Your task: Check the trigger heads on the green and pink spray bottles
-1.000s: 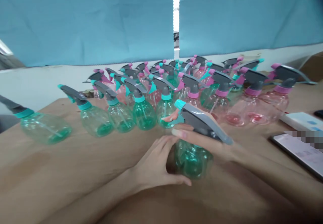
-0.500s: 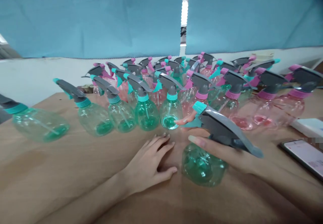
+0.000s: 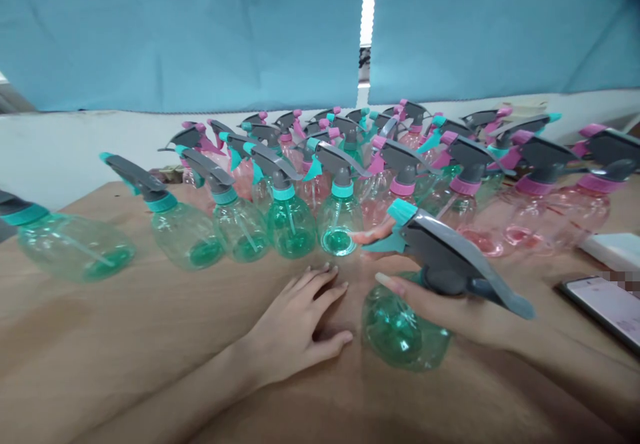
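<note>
My right hand [image 3: 440, 301] is wrapped round the neck of a green see-through spray bottle [image 3: 405, 331] with a grey and turquoise trigger head. Its nozzle points to the far left, and the index finger reaches past the trigger. The bottle stands at the near edge of my view. To its left, my left hand [image 3: 300, 327] lies flat on the wooden table [image 3: 165, 337], fingers spread, touching no bottle. Just beyond its fingertips stands another green spray bottle [image 3: 339, 221] in the front row. Part of the right hand's fingers is hidden behind the held bottle.
Several green spray bottles [image 3: 185, 234] line the front left, and pink ones [image 3: 530, 211] the right, with more rows behind. A phone [image 3: 607, 307] lies at the right edge near a white box [image 3: 615, 251]. Blue cloth [image 3: 200, 37] hangs at the back.
The trigger head of the held spray bottle has shifted slightly right in view, with my right hand still round it. My left hand stays flat on the table.
</note>
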